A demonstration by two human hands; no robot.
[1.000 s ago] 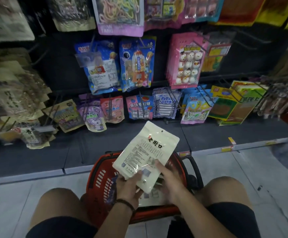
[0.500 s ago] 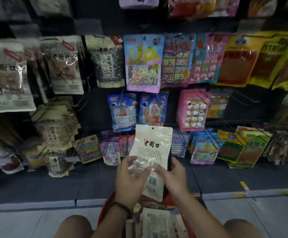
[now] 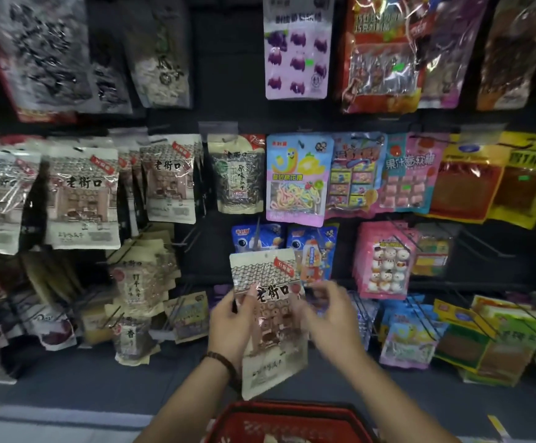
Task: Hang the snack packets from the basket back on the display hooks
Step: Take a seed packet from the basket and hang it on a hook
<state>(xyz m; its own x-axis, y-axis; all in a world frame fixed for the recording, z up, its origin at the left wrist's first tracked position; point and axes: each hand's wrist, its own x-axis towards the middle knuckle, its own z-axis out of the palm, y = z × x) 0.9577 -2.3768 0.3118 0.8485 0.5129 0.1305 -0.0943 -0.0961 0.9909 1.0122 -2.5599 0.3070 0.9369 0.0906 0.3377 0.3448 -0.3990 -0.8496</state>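
I hold a cream snack packet (image 3: 268, 292) with black characters and a grey roof print upright before the display. My left hand (image 3: 229, 324) grips its left edge; my right hand (image 3: 330, 314) holds its right edge, somewhat blurred. The red basket (image 3: 292, 417) sits below my arms at the bottom edge, with more packets inside. Matching cream packets (image 3: 170, 180) hang on hooks up and to the left. Bare hooks (image 3: 193, 241) stick out just left of the held packet's top.
Rows of hanging packets fill the dark rack: purple candy (image 3: 295, 49) above, a rainbow candy bag (image 3: 297, 180), pink snowman packets (image 3: 385, 260), yellow-green packets (image 3: 490, 340) at lower right. A grey floor ledge (image 3: 68, 378) runs under the rack.
The packet has risen from over the basket toward the rack and been turned front side to me. My view has tilted up, so the basket has dropped to the bottom edge.
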